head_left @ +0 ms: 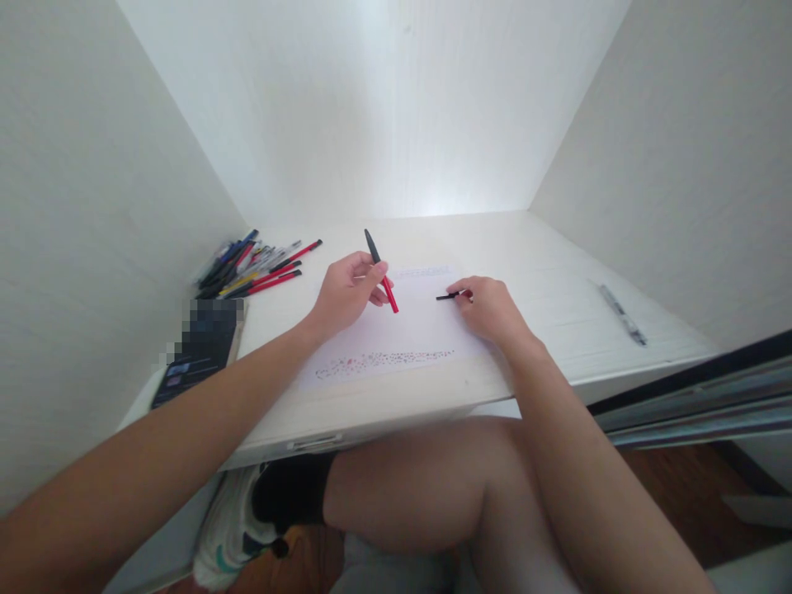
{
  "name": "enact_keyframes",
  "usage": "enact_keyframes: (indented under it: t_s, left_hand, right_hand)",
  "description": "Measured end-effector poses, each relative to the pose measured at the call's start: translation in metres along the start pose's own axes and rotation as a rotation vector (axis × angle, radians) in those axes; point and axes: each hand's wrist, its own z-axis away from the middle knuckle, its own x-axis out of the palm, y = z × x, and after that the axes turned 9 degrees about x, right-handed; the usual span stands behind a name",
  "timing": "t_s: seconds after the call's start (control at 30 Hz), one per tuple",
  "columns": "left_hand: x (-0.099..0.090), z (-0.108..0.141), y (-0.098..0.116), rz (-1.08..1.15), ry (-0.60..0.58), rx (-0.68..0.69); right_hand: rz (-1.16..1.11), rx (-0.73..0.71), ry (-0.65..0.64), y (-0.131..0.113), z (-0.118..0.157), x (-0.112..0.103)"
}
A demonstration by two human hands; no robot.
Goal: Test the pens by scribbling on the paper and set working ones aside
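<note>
My left hand (350,293) is closed around a red and black pen (373,247), held tilted above the paper with the black end up and the red end down. To its right, my right hand (492,309) pinches a short, thin black piece that looks like a pen cap (446,297). Most of that piece is hidden by the fingers, and the two hands are apart. Beneath both lies a white sheet of paper (396,334), with rows of small dark and red marks along its near edge and faint writing near its far edge.
A pile of pens (247,268) in several colours lies at the desk's back left, behind a dark phone-like object (198,355). One clear-barrelled pen (622,313) rests at the right. White walls enclose the desk (384,404) on three sides. My bent leg (408,487) is beneath its front edge.
</note>
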Motion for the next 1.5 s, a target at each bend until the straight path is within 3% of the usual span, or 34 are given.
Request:
enact_keyframes:
  t_s: [0.1, 0.17, 0.27, 0.43, 0.53, 0.77, 1.03, 1.5]
  left_hand:
    - [0.004, 0.006, 0.003, -0.099, -0.016, 0.145]
    - [0.006, 0.008, 0.004, -0.093, -0.005, 0.170]
    - [0.007, 0.005, 0.004, -0.025, 0.099, 0.160]
    - [0.007, -0.004, 0.002, 0.123, 0.276, 0.121]
    - [0.011, -0.003, 0.002, 0.158, 0.245, 0.066]
    - [0.016, 0.006, 0.001, 0.151, 0.119, 0.029]
    - [0.012, 0.005, 0.000, 0.121, 0.171, 0.038]
    - [0.011, 0.003, -0.001, 0.136, 0.101, 0.017]
  right_hand:
    - [0.000, 0.004, -0.014, -0.001, 0.001, 0.000]
    - [-0.015, -0.011, -0.022, -0.004, 0.002, 0.000]
    - [-0.116, -0.028, -0.030, -0.013, 0.006, 0.003]
    - [-0.470, -0.022, -0.083, -0.031, 0.009, 0.016]
    - [-0.601, -0.013, -0.140, -0.036, 0.010, 0.024]
    - [-0.675, -0.040, -0.226, -0.041, 0.013, 0.028]
    - [-0.705, -0.015, -0.245, -0.044, 0.013, 0.027]
    - [-0.855, 0.112, -0.273, -0.046, 0.018, 0.022]
